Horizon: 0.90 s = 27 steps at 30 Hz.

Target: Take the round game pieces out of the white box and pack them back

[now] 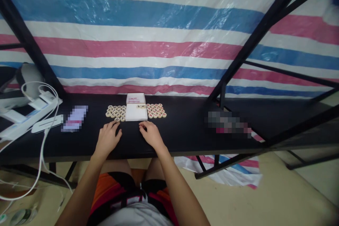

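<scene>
An open white box [136, 113] sits on the black table, its lid [136, 98] folded back behind it. A few round pieces [141, 106] lie in the box's far right corner. To its left are Chinese chess pieces with black characters [112, 110], grouped in rows; to its right are pieces with red characters [156, 110]. My left hand [108, 137] rests on the table, fingers spread, fingertips close to the nearest black pieces; whether they touch is unclear. My right hand [152, 134] lies by the box's front right corner, fingers loosely bent and holding nothing visible.
A blurred-out phone-like object [75, 118] lies left of the pieces, beside a white power strip [47, 124] and looped white cables [42, 148]. Another blurred-out item [227, 124] is at the right. Black metal posts [246, 49] stand before a striped plastic sheet [148, 35].
</scene>
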{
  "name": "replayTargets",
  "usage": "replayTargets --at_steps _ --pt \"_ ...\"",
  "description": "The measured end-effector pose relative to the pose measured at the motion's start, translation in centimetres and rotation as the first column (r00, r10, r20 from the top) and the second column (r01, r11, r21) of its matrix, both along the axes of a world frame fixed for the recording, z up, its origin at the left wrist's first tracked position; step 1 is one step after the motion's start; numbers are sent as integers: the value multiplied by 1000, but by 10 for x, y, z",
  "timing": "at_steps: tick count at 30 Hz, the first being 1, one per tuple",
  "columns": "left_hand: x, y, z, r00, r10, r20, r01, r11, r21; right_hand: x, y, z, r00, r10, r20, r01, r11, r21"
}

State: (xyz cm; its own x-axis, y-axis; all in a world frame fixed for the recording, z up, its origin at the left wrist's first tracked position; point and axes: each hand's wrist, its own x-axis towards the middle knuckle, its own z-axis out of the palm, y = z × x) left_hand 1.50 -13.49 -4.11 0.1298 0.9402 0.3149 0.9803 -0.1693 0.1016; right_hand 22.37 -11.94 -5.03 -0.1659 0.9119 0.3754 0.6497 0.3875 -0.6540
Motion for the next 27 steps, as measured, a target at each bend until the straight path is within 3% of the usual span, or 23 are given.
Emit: replayTargets --at_steps 5,8,13,16,19,22,27 --pt "-1 -1 -1 1000 -20 14 20 1000 17 0 2 -2 1000 1 11 -1 1000 9" --pt "2 0 2 996 -62 71 54 993 108 0 2 -3 1000 -3 17 3 1000 12" --pt "33 23 26 967 -246 70 230 956 182 0 1 0 1000 5 24 -5 1000 1" --pt "60 56 43 953 -302 -4 301 948 106 0 0 1 1000 3 23 -3 1000 -1" --pt "81 92 50 925 -370 -88 369 929 -30 0 0 2 1000 2 15 -2 1000 2" --pt "90 116 47 913 -378 -155 362 924 -126 -1 0 1 1000 -3 12 3 1000 5" --pt "88 131 36 905 -358 -229 314 927 -207 -1 2 -2 1000 4 23 -4 1000 11"
